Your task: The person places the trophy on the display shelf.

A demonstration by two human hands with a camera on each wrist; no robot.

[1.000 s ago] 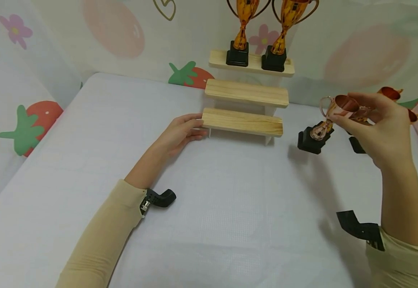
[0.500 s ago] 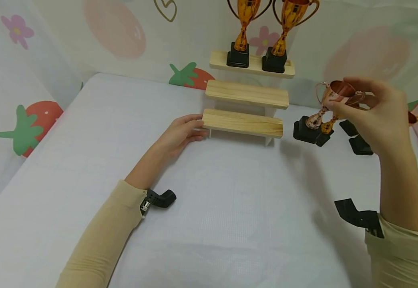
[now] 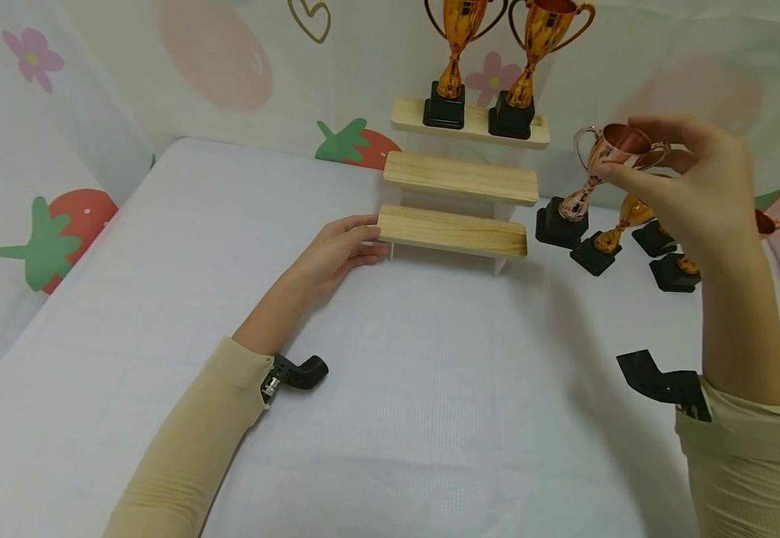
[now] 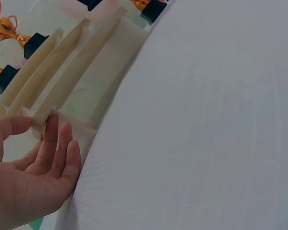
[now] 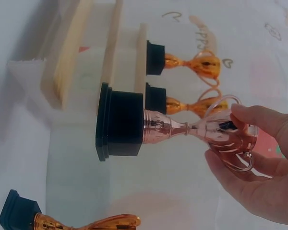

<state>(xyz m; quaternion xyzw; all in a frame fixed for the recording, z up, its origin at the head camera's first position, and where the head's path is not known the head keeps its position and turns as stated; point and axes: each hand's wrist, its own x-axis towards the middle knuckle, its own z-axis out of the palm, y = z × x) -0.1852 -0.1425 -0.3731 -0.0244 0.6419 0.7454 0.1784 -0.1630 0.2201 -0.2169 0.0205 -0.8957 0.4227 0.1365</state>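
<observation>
Right hand (image 3: 689,190): raised above the counter, fingers and thumb curled round the bowl of a copper-pink trophy (image 3: 592,175) — the grip shows plainly in the right wrist view, where the fingertips (image 5: 240,112) close over the cup's rim.
Copper-pink trophy: held in the air to the right of the wooden stepped stand (image 3: 460,187), tilted, its black base (image 3: 556,223) lowest and nearest the stand's right end (not touching the stand or the cloth, as far as the head view shows).
Left hand (image 3: 332,250): lies on the white cloth, fingers straight and relaxed, their tips (image 4: 52,132) against the left end of the stand's lowest step; it holds nothing.
Wooden stepped stand: three pale wood steps, rising towards the back wall.
Top step: carries two gold trophies (image 3: 487,63) side by side, each upright on a black base.
Middle and lowest steps: bare wood.
Counter (image 3: 430,388): covered in a white cloth.
Other trophies (image 3: 639,243): a small group with black bases on the cloth to the right of the stand, below and behind the right hand — partly hidden by it, so their number is hard to tell.
Backdrop (image 3: 215,67): pale fabric printed with strawberries and flowers.
Sleeves: beige, one on each forearm.
</observation>
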